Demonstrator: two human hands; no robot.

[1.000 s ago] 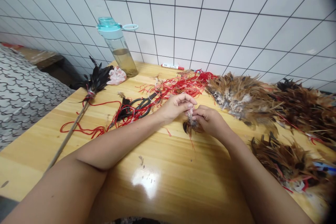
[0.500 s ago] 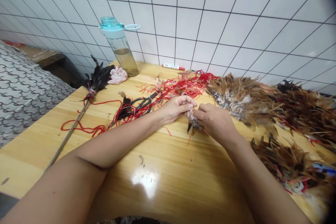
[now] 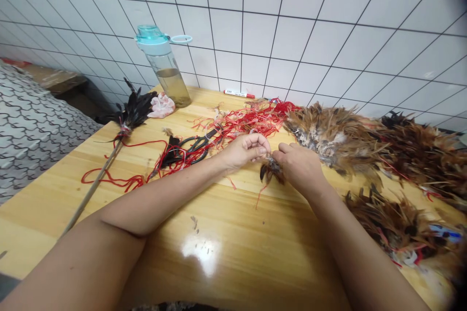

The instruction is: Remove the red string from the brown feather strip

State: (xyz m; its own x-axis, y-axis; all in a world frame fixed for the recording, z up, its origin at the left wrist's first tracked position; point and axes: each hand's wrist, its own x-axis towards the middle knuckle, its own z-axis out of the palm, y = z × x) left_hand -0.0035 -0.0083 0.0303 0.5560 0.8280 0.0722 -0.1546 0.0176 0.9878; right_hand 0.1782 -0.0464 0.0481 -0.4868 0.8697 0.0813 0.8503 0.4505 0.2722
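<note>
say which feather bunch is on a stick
The black bunch, far left, topping the stick; the small held bunch and brown piles show none.

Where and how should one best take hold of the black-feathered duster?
Probably by the bare stick, between the red cord crossing it and the left arm, coming from its left and wrapping around. The stick is slender and straight, while the black feathers fan out at its far end; the arm is close on its right.

The bare right hand point(image 3: 301, 167) hides part of the small dark feather bunch point(image 3: 270, 173). The left edge cuts off the white, black-lined cloth point(image 3: 40, 124).
</note>
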